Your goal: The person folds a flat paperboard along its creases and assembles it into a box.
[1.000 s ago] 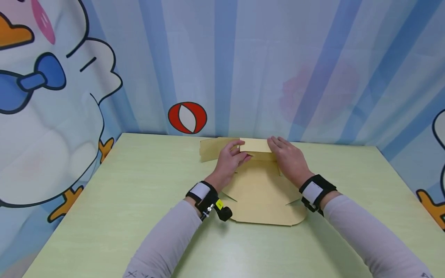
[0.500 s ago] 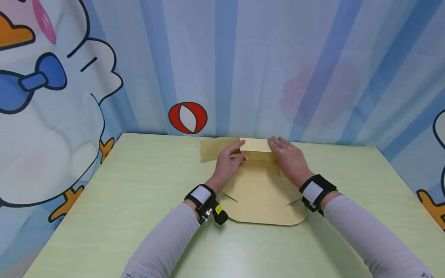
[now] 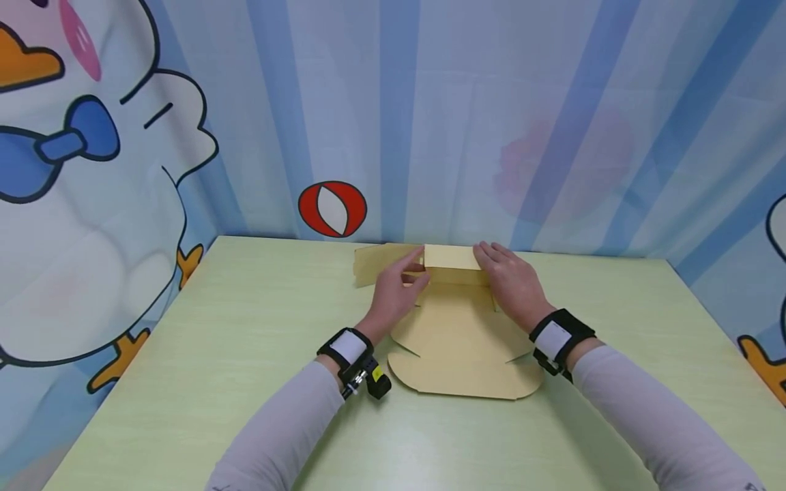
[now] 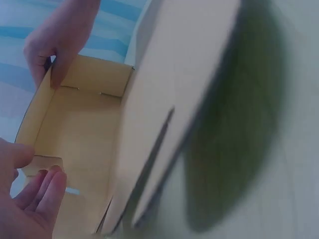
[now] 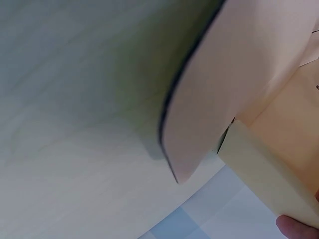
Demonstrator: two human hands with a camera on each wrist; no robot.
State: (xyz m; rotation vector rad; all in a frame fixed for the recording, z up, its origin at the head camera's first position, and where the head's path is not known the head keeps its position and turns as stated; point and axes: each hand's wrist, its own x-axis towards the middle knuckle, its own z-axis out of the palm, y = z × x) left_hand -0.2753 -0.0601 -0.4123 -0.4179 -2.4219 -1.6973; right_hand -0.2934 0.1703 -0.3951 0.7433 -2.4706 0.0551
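Note:
A partly folded tan cardboard box (image 3: 462,341) lies on the table, its far wall raised and folded over along the top. My left hand (image 3: 396,293) is at the left end of that wall. Its thumb and fingers pinch around a small corner flap (image 4: 47,162), seen in the left wrist view. My right hand (image 3: 516,286) grips the right end of the wall, with fingers over the outside and the thumb inside. In the right wrist view only fingertips (image 5: 295,228) show at the wall's edge.
A long side flap (image 3: 376,264) sticks out to the left behind my left hand. The near end of the cardboard has rounded, slit flaps (image 3: 467,378). The pale table (image 3: 276,327) meets a striped blue cloth (image 3: 442,136) at its back edge.
My left hand has drawn back a little to the left, its fingertips coming out from inside the far wall to its left corner. The right hand has stayed in place.

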